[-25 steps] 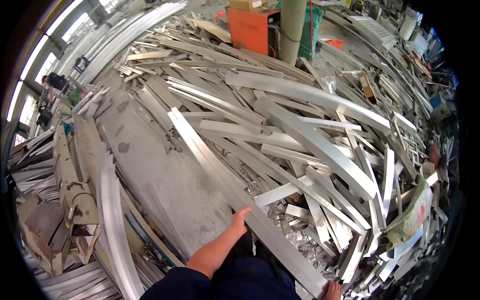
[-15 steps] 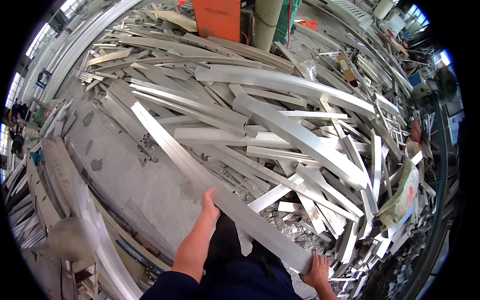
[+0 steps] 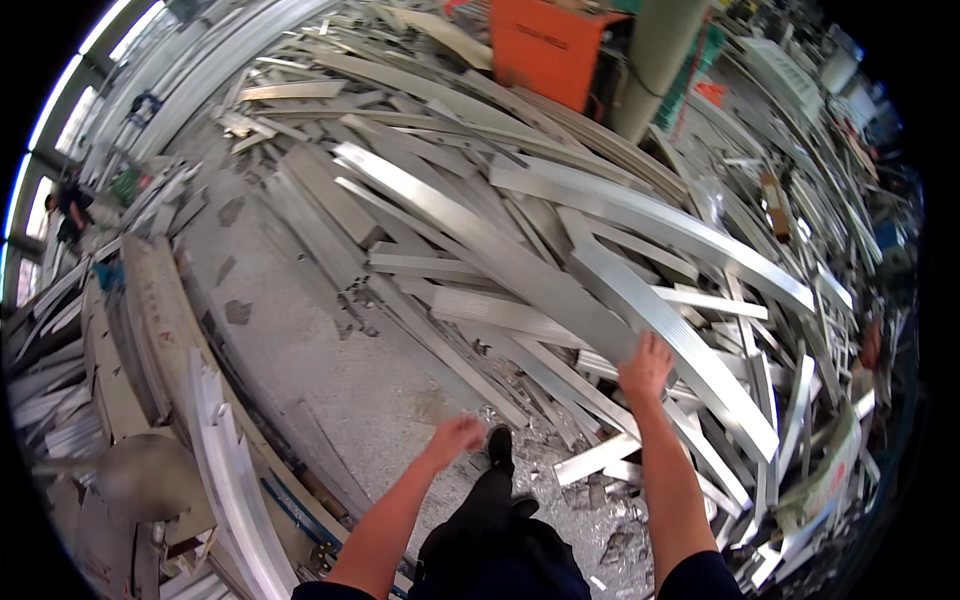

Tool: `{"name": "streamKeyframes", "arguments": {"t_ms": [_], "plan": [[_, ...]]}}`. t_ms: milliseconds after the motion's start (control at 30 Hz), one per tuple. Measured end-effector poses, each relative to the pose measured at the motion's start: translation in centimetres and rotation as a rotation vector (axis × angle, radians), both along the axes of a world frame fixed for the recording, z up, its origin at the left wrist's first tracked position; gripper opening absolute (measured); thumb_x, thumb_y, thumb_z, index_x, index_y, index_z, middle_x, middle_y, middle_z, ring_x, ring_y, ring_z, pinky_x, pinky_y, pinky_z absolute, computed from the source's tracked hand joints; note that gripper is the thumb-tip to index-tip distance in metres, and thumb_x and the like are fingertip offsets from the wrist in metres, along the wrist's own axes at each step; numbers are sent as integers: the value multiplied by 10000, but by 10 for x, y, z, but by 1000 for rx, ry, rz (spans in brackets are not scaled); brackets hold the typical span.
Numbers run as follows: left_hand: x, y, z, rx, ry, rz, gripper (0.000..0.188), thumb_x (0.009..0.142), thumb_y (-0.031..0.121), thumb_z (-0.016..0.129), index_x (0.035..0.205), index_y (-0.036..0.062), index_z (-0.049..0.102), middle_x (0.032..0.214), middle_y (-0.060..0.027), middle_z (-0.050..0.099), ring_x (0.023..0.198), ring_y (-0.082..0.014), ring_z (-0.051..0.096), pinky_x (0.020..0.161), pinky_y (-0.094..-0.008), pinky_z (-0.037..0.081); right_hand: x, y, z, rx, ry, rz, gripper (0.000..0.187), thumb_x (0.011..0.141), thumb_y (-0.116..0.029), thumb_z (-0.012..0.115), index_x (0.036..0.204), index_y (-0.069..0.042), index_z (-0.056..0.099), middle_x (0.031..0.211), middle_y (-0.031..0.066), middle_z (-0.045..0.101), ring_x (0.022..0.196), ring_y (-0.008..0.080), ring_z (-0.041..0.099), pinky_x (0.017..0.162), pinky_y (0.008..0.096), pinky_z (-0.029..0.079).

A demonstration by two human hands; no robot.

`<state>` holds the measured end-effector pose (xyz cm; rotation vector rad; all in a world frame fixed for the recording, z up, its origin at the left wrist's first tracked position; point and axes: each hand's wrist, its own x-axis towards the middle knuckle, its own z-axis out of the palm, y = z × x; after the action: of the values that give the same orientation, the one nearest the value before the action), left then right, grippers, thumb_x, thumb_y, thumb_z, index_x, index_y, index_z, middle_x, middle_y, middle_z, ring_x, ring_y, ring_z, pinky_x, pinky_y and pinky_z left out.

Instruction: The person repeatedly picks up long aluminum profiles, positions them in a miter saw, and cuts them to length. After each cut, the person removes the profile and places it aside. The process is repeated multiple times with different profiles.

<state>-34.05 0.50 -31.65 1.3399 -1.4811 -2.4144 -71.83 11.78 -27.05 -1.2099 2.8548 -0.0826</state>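
Note:
A long silvery aluminium profile (image 3: 480, 235) lies slantwise on top of the scrap pile, its far end toward the upper left. My right hand (image 3: 648, 368) is at its near end, fingers bent over the edge. Beside it, to the right, rests another wide aluminium profile (image 3: 680, 345). My left hand (image 3: 458, 440) hangs over the floor with nothing in it, apart from the profile; its fingers look loosely spread, though slightly blurred.
Loose aluminium offcuts (image 3: 600, 460) lie near my feet. An orange cabinet (image 3: 545, 50) and a round pillar (image 3: 660, 70) stand behind the pile. More profiles (image 3: 235, 470) lie at left. A pale sack (image 3: 825, 470) lies at right. Another person (image 3: 72, 210) is far left.
The long profile has moved up and away from my body onto the pile. My left hand has let go of it, while my right hand has moved forward with its near end. The view has shifted.

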Motion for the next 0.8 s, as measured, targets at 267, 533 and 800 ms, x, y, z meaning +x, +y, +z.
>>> {"name": "streamKeyframes", "arguments": {"t_ms": [267,533,800], "plan": [[291,167,-57,-236,-980,-727,494,802,519,601,819,40,718,846,-206,678,885,-391,651,767,-489,512,56,115,-38,-217,-252,303,565,695,-206,721,1179,4,518,1108,265,530,1045,467,488,895,532,421],[247,205,-53,-522,-611,-141,416,813,447,604,911,60,717,906,-193,690,874,-377,658,773,-452,520,146,228,-95,530,-780,466,628,686,-426,760,1108,26,651,968,147,703,869,295,680,813,384,539],[342,186,-47,-312,-763,-22,464,731,475,661,939,65,730,932,-193,695,908,-369,656,798,-443,521,157,215,-56,31,-966,-196,531,761,-200,691,1206,71,587,814,120,691,576,156,620,495,296,484]]}}
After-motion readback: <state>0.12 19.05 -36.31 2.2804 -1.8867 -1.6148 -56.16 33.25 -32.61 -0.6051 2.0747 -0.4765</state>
